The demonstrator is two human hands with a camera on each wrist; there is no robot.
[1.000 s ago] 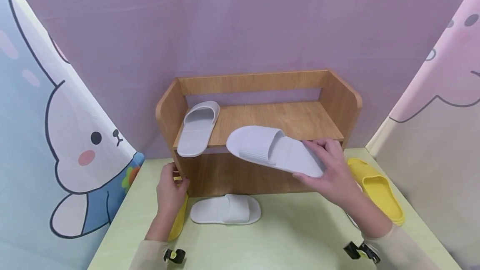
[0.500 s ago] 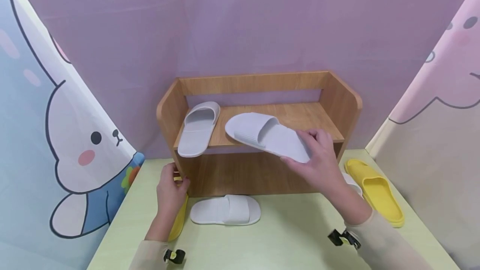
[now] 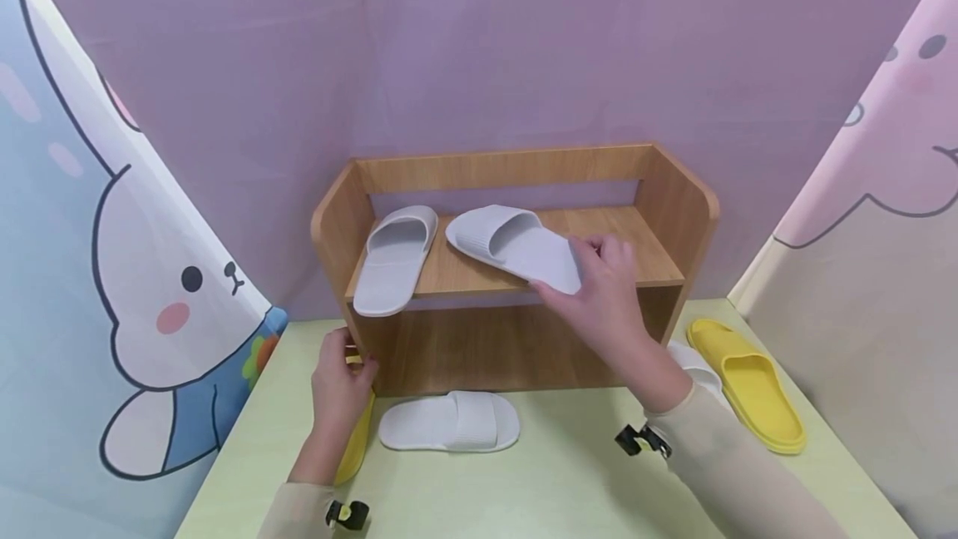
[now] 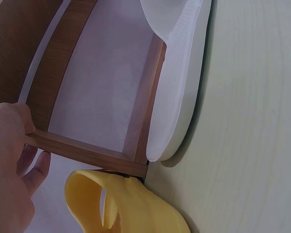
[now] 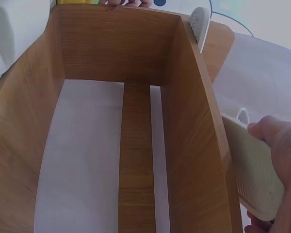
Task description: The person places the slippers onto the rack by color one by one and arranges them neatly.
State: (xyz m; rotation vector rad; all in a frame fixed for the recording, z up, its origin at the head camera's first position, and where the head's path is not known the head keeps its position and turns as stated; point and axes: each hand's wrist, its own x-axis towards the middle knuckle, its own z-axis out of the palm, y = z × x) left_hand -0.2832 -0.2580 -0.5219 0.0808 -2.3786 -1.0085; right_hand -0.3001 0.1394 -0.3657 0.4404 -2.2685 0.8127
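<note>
My right hand (image 3: 602, 298) pinches a white slipper (image 3: 535, 260) by its heel end, thumb on the near edge and fingers on the far one. Its toe points left over the top board of a wooden shoe rack (image 3: 599, 227). In the right wrist view, the slipper's sole (image 5: 254, 170) shows beside that board. Another white slipper (image 3: 392, 264) lies at the board's left end, toe to the back. My left hand (image 3: 343, 381) grips the rack's left side panel; the left wrist view has the thumb and fingers (image 4: 38, 172) on either side of its edge.
A third white slipper (image 3: 449, 421) lies sideways before the rack on the pale green table (image 3: 539, 481). One yellow slipper (image 3: 358, 443) is partly hidden by the left arm. Another yellow slipper (image 3: 756, 389) and a partly hidden white one (image 3: 696, 368) are at right.
My right hand has carried the white slipper up, back and a little left, from in front of the rack to the top board. My left hand has stayed on the side panel.
</note>
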